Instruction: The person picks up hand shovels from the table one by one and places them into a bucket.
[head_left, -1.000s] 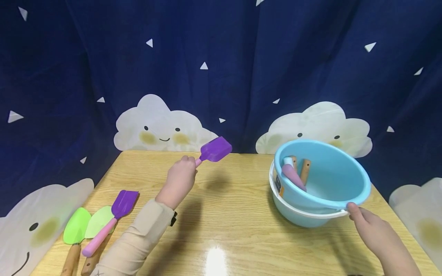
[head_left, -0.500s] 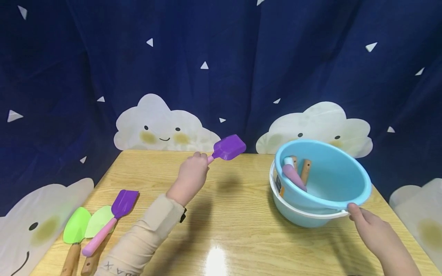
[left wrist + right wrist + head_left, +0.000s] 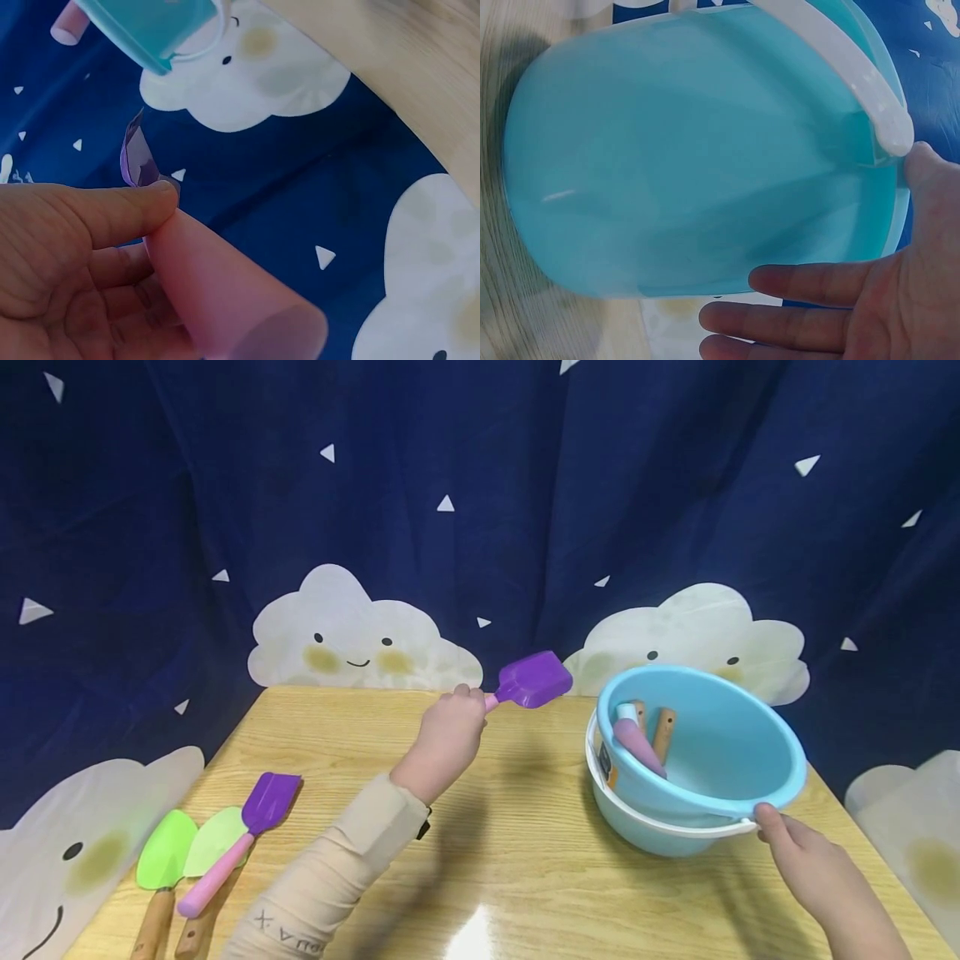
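My left hand (image 3: 444,739) grips the pink handle (image 3: 232,292) of a toy shovel with a purple blade (image 3: 536,680). The shovel is held above the table, its blade pointing right, a little left of the bucket. At the right stands a light blue bucket (image 3: 738,735) with a white carrying handle (image 3: 855,82). Inside it, wooden handles (image 3: 663,735) and a pink handle (image 3: 637,745) show; their heads are hidden. My right hand (image 3: 821,872) holds the bucket's near right rim, thumb over the edge, other fingers outstretched by the outer wall.
On the table's left lie another purple shovel (image 3: 270,802) with a pink handle, a bright green shovel (image 3: 167,852) and a pale green one (image 3: 213,843) partly covered. A wooden table (image 3: 555,877) runs up to a dark blue curtain (image 3: 495,460) with clouds.
My left hand has moved to the right, carrying the shovel closer to the bucket. The right hand and the bucket have stayed in place.
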{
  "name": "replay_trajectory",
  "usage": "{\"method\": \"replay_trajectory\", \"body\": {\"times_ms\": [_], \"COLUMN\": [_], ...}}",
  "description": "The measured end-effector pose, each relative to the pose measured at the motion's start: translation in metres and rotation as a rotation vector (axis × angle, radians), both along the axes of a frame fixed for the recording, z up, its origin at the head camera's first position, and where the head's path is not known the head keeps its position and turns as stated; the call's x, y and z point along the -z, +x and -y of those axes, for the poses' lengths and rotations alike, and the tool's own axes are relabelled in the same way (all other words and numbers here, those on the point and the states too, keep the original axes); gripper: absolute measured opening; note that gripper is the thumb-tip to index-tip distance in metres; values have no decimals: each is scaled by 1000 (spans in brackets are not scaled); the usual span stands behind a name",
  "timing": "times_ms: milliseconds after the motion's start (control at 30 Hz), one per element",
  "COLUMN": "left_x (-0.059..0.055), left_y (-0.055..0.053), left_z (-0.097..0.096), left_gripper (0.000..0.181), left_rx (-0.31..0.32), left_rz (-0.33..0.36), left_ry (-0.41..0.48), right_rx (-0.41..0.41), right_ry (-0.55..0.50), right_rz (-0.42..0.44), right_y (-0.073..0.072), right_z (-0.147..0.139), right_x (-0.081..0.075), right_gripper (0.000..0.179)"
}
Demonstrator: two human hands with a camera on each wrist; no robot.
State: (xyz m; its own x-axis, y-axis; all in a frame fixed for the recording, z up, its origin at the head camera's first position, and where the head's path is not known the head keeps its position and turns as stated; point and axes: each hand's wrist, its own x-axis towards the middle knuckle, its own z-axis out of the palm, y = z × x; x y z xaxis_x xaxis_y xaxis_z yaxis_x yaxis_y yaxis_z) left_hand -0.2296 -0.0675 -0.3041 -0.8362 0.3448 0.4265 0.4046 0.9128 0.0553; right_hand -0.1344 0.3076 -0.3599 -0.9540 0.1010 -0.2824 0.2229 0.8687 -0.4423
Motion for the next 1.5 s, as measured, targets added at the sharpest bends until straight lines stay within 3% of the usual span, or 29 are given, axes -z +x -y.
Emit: {"method": "replay_trajectory", "body": {"times_ms": [367,833,1133,1300,1500], "left_x": [-6,-16,-23,-29,-36], "left_y": [3,9,13,17,23], "left_z": [-22,-50,-69,-82,-96], "left_gripper": [15,24,10,12,16], "left_rx": [26,36,53,43,62], "left_rz": [4,-48,-14,56,84], "left_ry": [-29,-98,-139,-184,-193], "right_rx": [2,6,5,2,-2], "right_ry": [-14,-12,-20,-22,-28], "right_rz": [29,28,35,35,26], "right_y": [-1,0,1,1,1], "right_z": [1,1,2,3,2], "right_x": [-2,-1,-2,-2,-1], "right_gripper": [79,79,79,78,78]}}
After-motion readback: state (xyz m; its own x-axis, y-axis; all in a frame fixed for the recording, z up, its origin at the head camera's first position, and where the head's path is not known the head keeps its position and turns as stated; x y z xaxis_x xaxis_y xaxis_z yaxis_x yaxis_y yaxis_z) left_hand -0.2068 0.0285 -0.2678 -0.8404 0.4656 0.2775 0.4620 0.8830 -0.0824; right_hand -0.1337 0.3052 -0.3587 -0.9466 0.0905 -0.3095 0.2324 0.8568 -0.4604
